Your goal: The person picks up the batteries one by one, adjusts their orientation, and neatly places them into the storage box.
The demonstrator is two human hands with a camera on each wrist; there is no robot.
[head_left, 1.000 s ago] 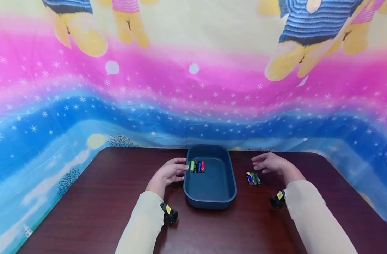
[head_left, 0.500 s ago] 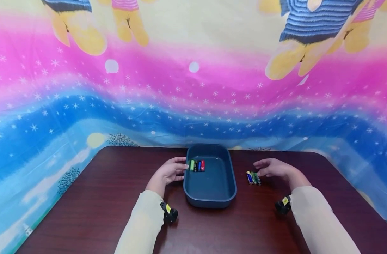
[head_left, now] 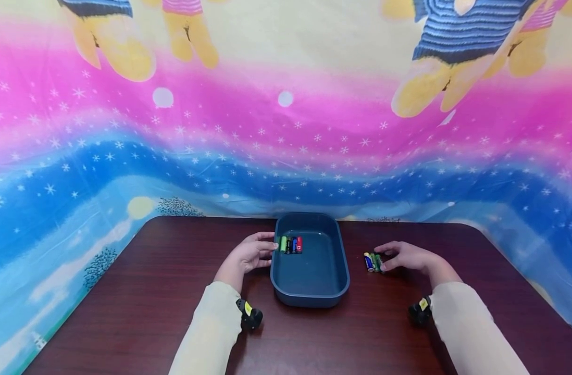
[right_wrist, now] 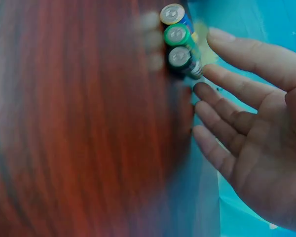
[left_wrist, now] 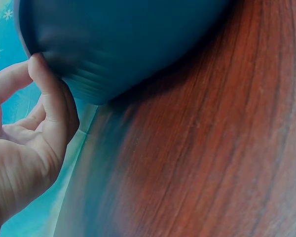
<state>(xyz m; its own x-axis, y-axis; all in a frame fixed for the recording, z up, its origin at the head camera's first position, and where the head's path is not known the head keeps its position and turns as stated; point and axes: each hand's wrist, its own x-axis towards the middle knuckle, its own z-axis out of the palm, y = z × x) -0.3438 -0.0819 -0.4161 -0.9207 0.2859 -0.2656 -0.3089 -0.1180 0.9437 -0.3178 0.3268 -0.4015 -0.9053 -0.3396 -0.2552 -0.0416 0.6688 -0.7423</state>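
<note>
A dark blue-grey rectangular box (head_left: 310, 301) stands at the middle of the table. My left hand (head_left: 249, 253) holds its left rim between thumb and finger; in the left wrist view the fingertips of that hand (left_wrist: 34, 123) meet at the rim. Inside, by the left wall, several batteries (head_left: 291, 245) lie side by side, light green, black, blue and red. Right of the box lie three batteries (right_wrist: 177, 34), blue, green and dark. My right hand (head_left: 405, 257) is beside them, thumb and fingers extended, the fingertips close to the dark one; whether they touch it I cannot tell.
The dark red-brown wooden table (head_left: 173, 312) has a printed cloth (head_left: 248, 130) hanging behind it and along its sides. Small black cameras (head_left: 250, 315) sit on both wrists. The box stands close to the table's back edge.
My right hand has shifted slightly right and then lowered toward the three loose batteries, its fingers now at their right side. My left hand and the box have stayed in place.
</note>
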